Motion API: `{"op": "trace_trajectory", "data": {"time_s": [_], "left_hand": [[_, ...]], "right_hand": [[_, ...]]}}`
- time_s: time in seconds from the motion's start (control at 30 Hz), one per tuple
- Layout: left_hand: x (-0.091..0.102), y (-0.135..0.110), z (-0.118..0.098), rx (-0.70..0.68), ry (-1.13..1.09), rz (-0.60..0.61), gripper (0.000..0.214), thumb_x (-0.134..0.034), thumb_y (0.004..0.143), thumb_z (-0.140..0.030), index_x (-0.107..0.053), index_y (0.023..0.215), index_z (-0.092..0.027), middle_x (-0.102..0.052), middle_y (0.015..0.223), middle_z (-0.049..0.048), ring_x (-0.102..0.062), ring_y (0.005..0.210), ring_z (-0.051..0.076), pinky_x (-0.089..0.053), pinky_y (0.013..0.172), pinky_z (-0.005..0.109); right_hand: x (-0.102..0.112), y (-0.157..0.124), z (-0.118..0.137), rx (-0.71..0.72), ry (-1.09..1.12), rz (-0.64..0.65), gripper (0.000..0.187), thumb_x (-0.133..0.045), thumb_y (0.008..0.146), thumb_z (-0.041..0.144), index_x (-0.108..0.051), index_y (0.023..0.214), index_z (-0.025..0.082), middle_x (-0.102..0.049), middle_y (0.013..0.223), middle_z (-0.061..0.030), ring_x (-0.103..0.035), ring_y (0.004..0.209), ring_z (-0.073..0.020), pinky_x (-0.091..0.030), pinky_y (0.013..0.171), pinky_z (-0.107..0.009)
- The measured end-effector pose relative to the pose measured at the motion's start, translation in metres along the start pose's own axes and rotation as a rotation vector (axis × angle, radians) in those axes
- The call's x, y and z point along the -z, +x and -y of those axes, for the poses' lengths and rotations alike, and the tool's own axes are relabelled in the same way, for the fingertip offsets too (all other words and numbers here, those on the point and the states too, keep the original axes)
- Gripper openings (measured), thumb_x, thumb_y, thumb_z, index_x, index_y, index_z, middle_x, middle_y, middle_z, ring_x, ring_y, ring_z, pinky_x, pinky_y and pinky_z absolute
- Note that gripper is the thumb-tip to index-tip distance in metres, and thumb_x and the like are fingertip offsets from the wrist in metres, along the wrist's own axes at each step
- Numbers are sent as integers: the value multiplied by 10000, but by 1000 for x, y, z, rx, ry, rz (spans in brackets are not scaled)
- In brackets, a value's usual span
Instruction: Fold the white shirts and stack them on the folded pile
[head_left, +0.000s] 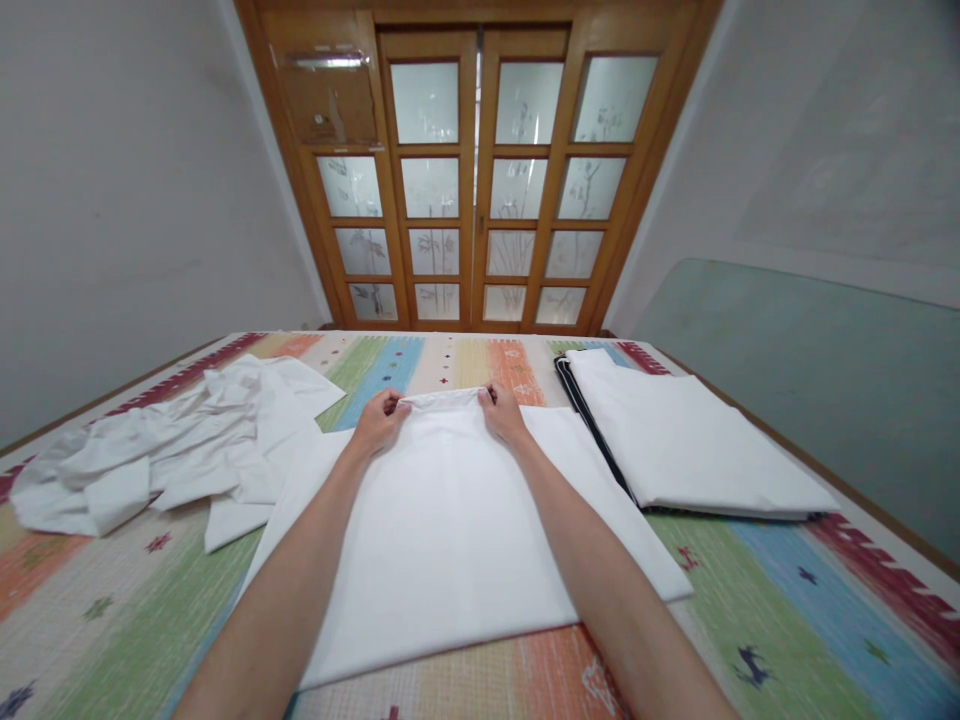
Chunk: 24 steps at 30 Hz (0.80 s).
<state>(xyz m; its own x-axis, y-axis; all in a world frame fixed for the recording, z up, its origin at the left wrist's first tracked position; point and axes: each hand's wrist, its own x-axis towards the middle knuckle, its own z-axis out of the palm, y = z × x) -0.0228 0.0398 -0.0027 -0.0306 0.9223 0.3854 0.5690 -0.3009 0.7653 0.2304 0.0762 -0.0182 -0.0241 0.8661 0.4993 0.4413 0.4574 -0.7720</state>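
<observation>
A white garment, its exact kind unclear, lies spread flat in front of me. Its far edge is gathered like a waistband or collar and raised a little. My left hand pinches the left end of that edge. At the right end, my right hand pinches it between thumb and fingers. The strip of edge between the hands looks slightly puckered. Both forearms reach across the cloth and cover parts of its sides.
A crumpled heap of white cloth lies to the left. On the right rests a folded white stack with dark cloth showing at its edge. A striped, patterned cover lies underneath. Wooden glazed doors stand beyond.
</observation>
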Motion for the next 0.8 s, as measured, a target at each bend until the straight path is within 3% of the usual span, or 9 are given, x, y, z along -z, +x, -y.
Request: {"op": "trace_trajectory", "data": {"time_s": [0.13, 0.3, 0.47, 0.6, 0.7, 0.8], "left_hand": [[0, 1, 0, -4, 89, 19, 264, -536, 783, -426, -603, 814, -172, -602, 711, 0, -542, 667, 145, -439, 630, 249], [3, 1, 0, -21, 184, 34, 367, -511, 801, -480, -472, 561, -205, -412, 527, -43, -430, 562, 128, -354, 563, 252], [-2, 3, 2, -44, 281, -5, 348, -533, 807, -425, -449, 542, -215, -476, 569, -14, -481, 622, 164, -396, 641, 289], [-8, 3, 6, -49, 340, -92, 120, -532, 817, -303, -576, 765, -204, -610, 796, 57, -551, 839, 232, -444, 819, 369], [-10, 0, 5, -78, 413, -160, 172, -517, 834, -236, -591, 979, -181, -625, 981, 122, -545, 983, 285, -430, 918, 454], [-13, -6, -1, -216, 527, -162, 200, -440, 875, -159, -590, 1007, -167, -610, 1030, 157, -541, 1033, 306, -436, 939, 475]], "right_hand": [[1, -2, 4, 27, -2, 3, 122, -425, 846, 297, -506, 799, 220, -544, 679, 18, -506, 686, -167, -387, 653, -267], [1, -2, 3, 27, -15, -3, 151, -431, 860, 313, -541, 848, 211, -575, 725, 10, -524, 709, -171, -405, 683, -273], [-1, -2, 3, -1, -218, 24, 161, -466, 871, 240, -598, 948, 188, -634, 838, -39, -559, 819, -201, -415, 776, -314], [-2, -6, 10, 127, -512, 34, 270, -470, 877, 135, -623, 1100, 144, -643, 1061, -142, -523, 1049, -268, -375, 919, -386], [-4, -10, 17, 248, -603, 123, 320, -422, 910, 109, -632, 1150, 142, -618, 1192, -168, -497, 1146, -275, -359, 987, -416], [-9, -20, 24, 409, -610, 238, 344, -424, 952, 178, -613, 1240, 157, -522, 1403, -147, -398, 1329, -273, -287, 1105, -453]]}}
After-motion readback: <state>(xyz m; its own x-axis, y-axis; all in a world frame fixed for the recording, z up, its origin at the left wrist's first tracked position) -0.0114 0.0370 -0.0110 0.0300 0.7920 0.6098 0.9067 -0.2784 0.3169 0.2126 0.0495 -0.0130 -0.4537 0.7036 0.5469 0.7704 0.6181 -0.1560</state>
